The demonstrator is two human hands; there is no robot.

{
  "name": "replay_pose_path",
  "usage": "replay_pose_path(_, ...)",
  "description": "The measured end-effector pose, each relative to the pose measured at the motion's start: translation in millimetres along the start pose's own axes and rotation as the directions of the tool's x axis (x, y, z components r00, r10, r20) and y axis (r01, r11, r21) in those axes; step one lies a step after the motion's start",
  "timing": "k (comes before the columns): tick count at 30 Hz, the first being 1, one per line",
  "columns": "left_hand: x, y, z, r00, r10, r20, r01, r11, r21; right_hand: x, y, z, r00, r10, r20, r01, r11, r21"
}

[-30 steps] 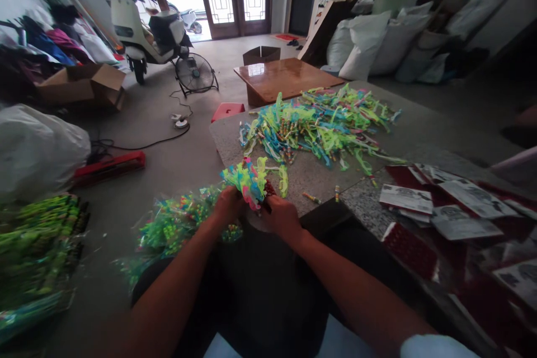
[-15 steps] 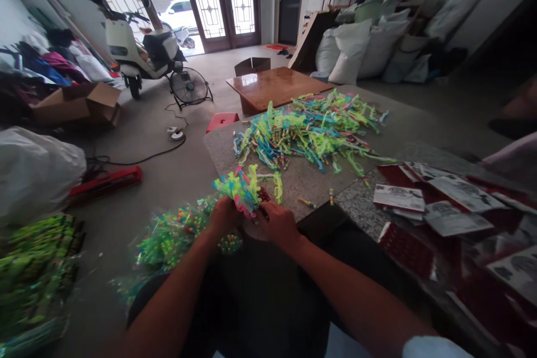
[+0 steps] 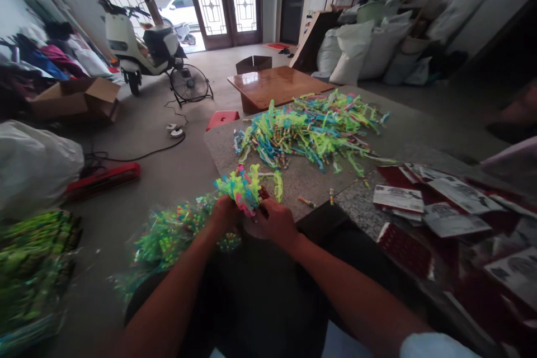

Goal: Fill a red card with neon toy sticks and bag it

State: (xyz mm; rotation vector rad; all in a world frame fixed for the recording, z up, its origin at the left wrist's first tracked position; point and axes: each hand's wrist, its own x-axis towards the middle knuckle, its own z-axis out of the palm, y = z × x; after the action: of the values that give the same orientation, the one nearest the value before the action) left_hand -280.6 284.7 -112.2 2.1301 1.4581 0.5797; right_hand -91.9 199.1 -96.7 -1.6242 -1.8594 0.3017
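My left hand [image 3: 224,216] is closed round the left side of a bunch of green, blue and pink strips [image 3: 241,189], above my lap. On the bunch's right side my right hand [image 3: 277,225] grips it with bent fingers. A bit of dark red material [image 3: 264,193] shows just behind my right fingers. Beyond the hands, a large pile of similar green and blue strips [image 3: 302,128] with striped pieces lies on the grey stone table [image 3: 222,148]. Two small striped pieces [image 3: 331,197] rest near the table's front edge.
Red and white printed packets [image 3: 398,198] cover the table's right side. Wrapped green bundles [image 3: 168,235] are at my lower left, with more green packs [image 3: 33,268] farther left. A red stool [image 3: 222,118], a low brown table [image 3: 279,85] and a fan [image 3: 189,85] stand beyond.
The view has shifted very slightly. Both hands remain on the bunch in nearly the same place, with no other clear movement.
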Motion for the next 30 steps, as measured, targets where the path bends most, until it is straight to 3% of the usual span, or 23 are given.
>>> replay_pose_path(4, -1, 7, -5.6, 0.998, -0.063, 0.030, 0.059, 0.992, 0.115, 7, 0, -14, 0.993, -0.025, 0.112, 0.027, 1.000, -0.016)
replay_pose_path(8, -4, 16, -11.6, 0.998, -0.062, 0.026, 0.058, 0.990, 0.130, 19, 15, -38, 0.966, -0.065, 0.251, 0.066, 0.998, 0.005)
replay_pose_path(11, -6, 20, -13.2, 0.999, -0.041, 0.011, 0.039, 0.992, 0.118, 30, 31, -53, 0.960, 0.183, 0.214, -0.150, 0.975, -0.164)
replay_pose_path(13, -6, 19, -12.5, 1.000, -0.031, 0.001, 0.031, 0.990, 0.135, 34, 38, -57, 0.913, 0.370, 0.173, -0.308, 0.901, -0.304)
replay_pose_path(16, -4, 14, -10.9, 0.999, -0.034, 0.005, 0.032, 0.980, 0.199, 35, 40, -54, 0.853, 0.481, 0.203, -0.371, 0.831, -0.414)
replay_pose_path(23, -4, 2, -12.1, 0.998, -0.056, 0.033, 0.046, 0.968, 0.246, 36, 42, -49, 0.833, 0.477, 0.281, -0.365, 0.855, -0.369)
replay_pose_path(25, -4, -3, -12.7, 0.998, -0.053, 0.036, 0.043, 0.970, 0.240, 35, 46, -55, 0.823, 0.427, 0.375, -0.339, 0.898, -0.279)
replay_pose_path(28, -3, -10, -13.2, 0.999, -0.019, 0.048, 0.007, 0.971, 0.240, 33, 52, -66, 0.753, 0.307, 0.583, -0.348, 0.936, -0.044)
replay_pose_path(30, -2, -15, -13.3, 0.999, -0.016, 0.040, 0.006, 0.973, 0.231, 34, 57, -71, 0.728, 0.239, 0.643, -0.365, 0.928, 0.069)
